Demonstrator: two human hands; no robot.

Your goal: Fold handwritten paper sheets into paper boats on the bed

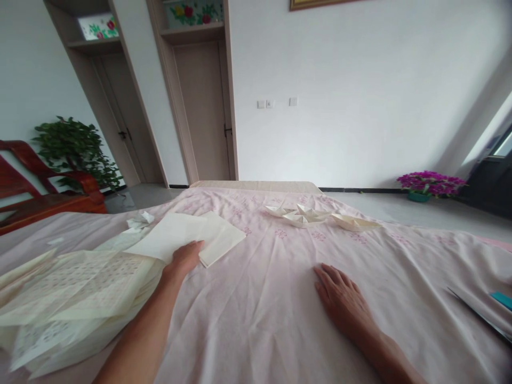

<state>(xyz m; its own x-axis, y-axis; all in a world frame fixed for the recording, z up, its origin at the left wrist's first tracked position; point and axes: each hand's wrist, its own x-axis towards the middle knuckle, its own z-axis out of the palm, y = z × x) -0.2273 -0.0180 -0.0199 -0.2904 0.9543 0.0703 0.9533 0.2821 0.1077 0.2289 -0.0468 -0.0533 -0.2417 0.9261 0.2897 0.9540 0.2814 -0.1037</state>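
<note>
Left hand [186,257]: fingers curled at near edge of white sheet [170,233]; cannot tell whether pinching or only pressing. Right hand [344,301]: holding nothing, laid palm down on pink tablecloth [256,325], fingers extended. White sheet on table's left half, overlapping cream paper stack [226,240]. Crumpled tissue [140,220] just beyond sheet; thin patterned papers [80,288] left of forearm. Folded paper boats [306,216] beyond right hand. Dark blade [476,312] far right.

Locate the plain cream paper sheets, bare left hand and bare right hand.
Plain cream paper sheets [173,233]: head view, left sheet's middle.
Bare left hand [185,257]: head view, back of hand.
Bare right hand [341,293]: head view, back of hand.
</note>
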